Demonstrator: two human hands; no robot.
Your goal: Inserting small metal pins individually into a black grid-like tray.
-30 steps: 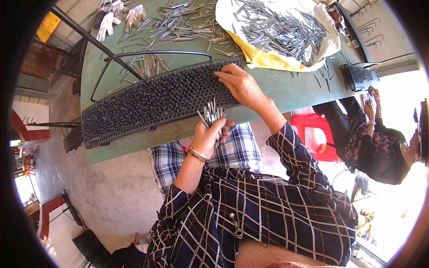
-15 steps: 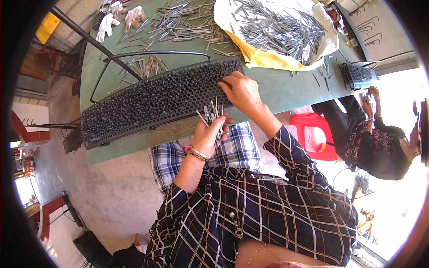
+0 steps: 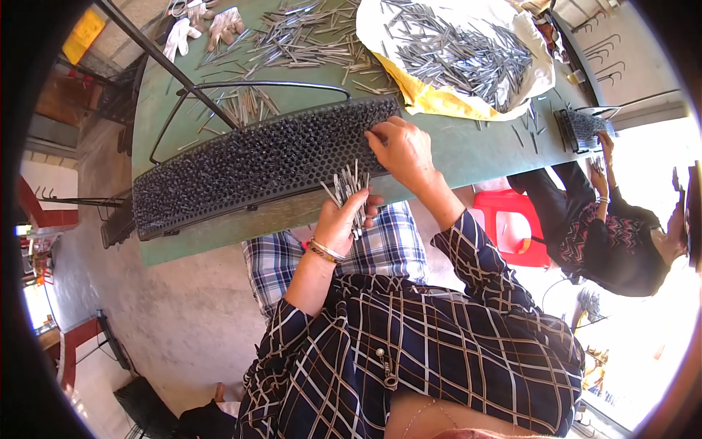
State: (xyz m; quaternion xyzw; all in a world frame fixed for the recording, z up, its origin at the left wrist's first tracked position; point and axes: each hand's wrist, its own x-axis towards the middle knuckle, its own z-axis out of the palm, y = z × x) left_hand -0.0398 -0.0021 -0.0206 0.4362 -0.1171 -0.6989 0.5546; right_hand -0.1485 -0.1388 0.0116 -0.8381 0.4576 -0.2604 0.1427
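Observation:
A long black tray full of round holes lies along the near edge of the green table. Short dark pieces stick up from most of its holes; bare holes show along the near edge and toward the right end. My left hand is closed round a bundle of thin metal strips, fanned upward just in front of the tray. Over the tray's right end, my right hand has thumb and forefinger pinched together at the holes. Whatever lies between those fingertips is too small to make out.
Loose strips cover the back of the green table, beside work gloves. A white and yellow sack holds more strips. A black metal frame rises behind the tray. Right, a co-worker works at another tray near a red stool.
My right hand has shifted slightly right and down, still pinched at the tray's right end. My left hand keeps its bundle in place. The co-worker's hand has moved up onto their tray.

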